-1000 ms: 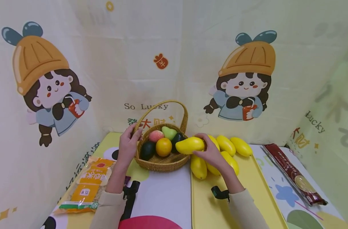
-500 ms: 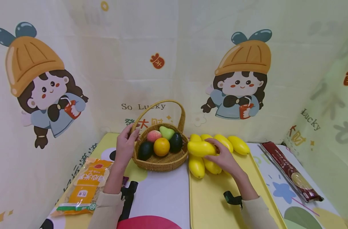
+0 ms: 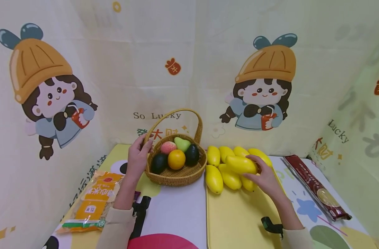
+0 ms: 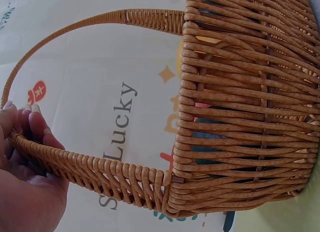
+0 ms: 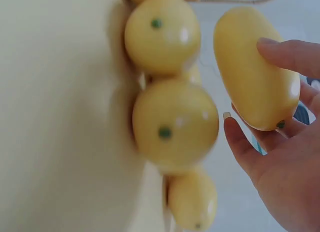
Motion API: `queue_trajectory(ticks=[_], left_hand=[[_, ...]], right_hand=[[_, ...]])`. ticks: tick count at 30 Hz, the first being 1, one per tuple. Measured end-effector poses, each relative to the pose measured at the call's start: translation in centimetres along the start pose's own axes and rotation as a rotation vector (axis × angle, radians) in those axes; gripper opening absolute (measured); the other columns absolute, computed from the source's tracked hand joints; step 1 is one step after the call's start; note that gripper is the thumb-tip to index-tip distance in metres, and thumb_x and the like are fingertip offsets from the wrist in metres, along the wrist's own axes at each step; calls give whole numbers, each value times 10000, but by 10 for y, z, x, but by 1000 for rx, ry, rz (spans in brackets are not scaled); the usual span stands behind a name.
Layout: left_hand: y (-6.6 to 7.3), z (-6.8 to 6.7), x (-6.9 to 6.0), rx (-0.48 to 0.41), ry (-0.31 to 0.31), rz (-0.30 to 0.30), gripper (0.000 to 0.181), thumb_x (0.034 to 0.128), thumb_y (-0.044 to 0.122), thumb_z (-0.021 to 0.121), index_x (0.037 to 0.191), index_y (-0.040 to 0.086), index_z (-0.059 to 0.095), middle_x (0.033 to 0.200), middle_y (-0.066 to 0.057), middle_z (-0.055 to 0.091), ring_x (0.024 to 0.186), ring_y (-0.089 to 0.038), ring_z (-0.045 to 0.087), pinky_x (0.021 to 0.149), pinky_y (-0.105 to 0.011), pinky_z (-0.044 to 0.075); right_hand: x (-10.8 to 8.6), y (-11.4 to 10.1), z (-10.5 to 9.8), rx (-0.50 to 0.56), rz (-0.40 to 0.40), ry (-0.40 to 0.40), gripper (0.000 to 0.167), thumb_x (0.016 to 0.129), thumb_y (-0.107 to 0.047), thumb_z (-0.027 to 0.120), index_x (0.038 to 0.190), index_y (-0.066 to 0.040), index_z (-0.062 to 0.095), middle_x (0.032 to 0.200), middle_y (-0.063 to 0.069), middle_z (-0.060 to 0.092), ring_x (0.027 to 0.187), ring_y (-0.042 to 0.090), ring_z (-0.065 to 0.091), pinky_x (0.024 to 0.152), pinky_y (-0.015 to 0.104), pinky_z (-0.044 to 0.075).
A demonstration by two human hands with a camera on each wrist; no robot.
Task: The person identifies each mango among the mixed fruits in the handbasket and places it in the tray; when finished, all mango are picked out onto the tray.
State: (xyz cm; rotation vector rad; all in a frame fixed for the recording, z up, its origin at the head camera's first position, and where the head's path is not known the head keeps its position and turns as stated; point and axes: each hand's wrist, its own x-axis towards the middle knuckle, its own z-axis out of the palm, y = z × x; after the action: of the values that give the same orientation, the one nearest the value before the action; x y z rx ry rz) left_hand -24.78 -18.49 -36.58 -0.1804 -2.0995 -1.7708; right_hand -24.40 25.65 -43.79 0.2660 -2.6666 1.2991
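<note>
My left hand [image 3: 137, 159] grips the handle of a wicker basket [image 3: 177, 181] at its left side; fingers and thumb curl round the handle [image 4: 100, 174] in the left wrist view. Inside the basket lie an orange [image 3: 176, 159], a pink peach [image 3: 169, 147], a green pear [image 3: 182, 143] and two dark avocados [image 3: 159, 163]. My right hand [image 3: 265, 178] holds a yellow mango [image 3: 240, 164] by its right end, between thumb and fingers. That mango is raised over several other mangoes [image 3: 214, 179] lying in rows on a yellow tray [image 3: 236, 221]. A gap shows below it in the right wrist view.
An orange-and-clear food bag [image 3: 91, 204] lies on the left, partly behind my left forearm. To the tray's right is a long dark red pasta packet [image 3: 317, 186]. A printed cloth [image 3: 208, 69] hangs behind the basket and tray.
My right hand has carried the mango rightward from the basket's rim to over the mangoes at the tray's middle. My left hand stays on the handle. The basket's contents look the same.
</note>
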Motion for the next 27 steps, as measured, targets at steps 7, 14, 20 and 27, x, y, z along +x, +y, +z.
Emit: queue_trajectory(ticks=[7,14,20,27], left_hand=[[1,0,0,-2,-3,0,367,1033,205,530,1352,26,556,960,-227,537,773,-84,527,699,-150,478],[-18,0,7,-8,10,10,361,1028,262,542,1341,85,574,963,-197,542,806,-163,548,711,-146,489],[-31,1,10,0,18,35,437,1008,379,555,1350,107,572,914,-70,549,860,-305,547,718,-155,497],[-30,0,9,9,15,37,399,1015,370,547,1330,127,580,970,-208,546,887,-363,540,741,-154,502]], right_hand=[[-14,18,-20,-71,-12,94,644,884,-275,761,1439,-136,465,1419,153,507,1076,7,465,842,40,383],[-22,35,-37,-116,3,156,650,891,-254,751,1450,-118,447,1416,167,506,1065,-53,449,827,2,349],[-32,41,-45,-178,11,183,669,883,-235,756,1450,-76,439,1401,216,500,1170,327,496,820,18,307],[-35,50,-47,-285,-51,175,641,805,-51,764,1377,-29,476,1351,262,481,1203,445,456,983,610,379]])
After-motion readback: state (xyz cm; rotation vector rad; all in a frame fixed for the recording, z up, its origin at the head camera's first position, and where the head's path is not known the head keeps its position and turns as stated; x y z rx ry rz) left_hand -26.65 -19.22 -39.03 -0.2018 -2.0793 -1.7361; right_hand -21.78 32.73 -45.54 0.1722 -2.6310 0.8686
